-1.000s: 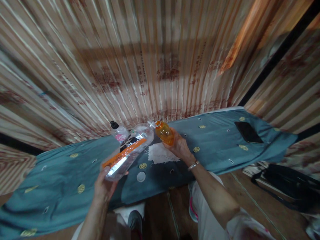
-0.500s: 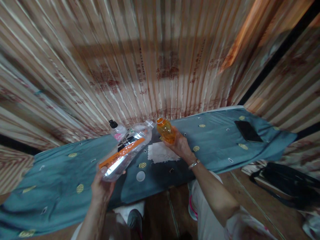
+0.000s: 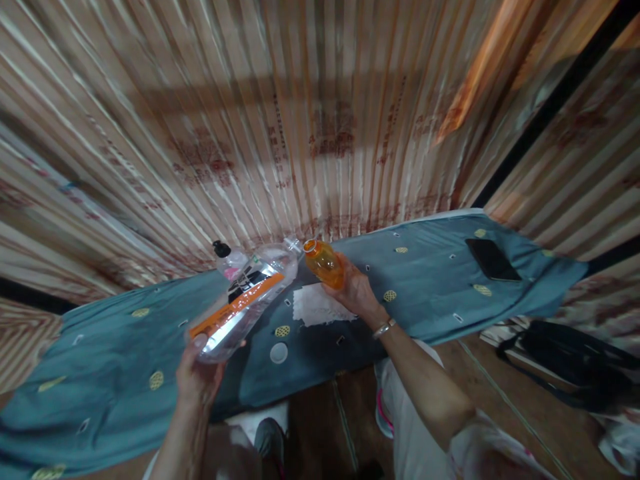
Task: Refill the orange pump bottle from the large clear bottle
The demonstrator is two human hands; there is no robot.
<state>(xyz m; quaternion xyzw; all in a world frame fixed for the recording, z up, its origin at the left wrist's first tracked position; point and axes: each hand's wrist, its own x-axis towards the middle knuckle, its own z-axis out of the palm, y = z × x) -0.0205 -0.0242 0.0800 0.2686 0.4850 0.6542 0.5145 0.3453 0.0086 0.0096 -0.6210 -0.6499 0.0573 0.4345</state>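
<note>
I see left hand (image 3: 200, 370) gripping base of big clear bottle (image 3: 245, 300), tilted, neck toward small orange bottle (image 3: 324, 263) gripped in right hand (image 3: 356, 290). Both above blue-cloth counter (image 3: 425, 280). Orange bottle's mouth open, beside big bottle's neck.

Left hand (image 3: 197, 377) tilting clear bottle (image 3: 245, 300), right hand (image 3: 356, 290) gripping orange bottle (image 3: 324, 264)

Black phone (image 3: 493, 260) on teal cloth (image 3: 120, 353); white cap (image 3: 279, 353), white napkin (image 3: 315, 307) nearby
</note>
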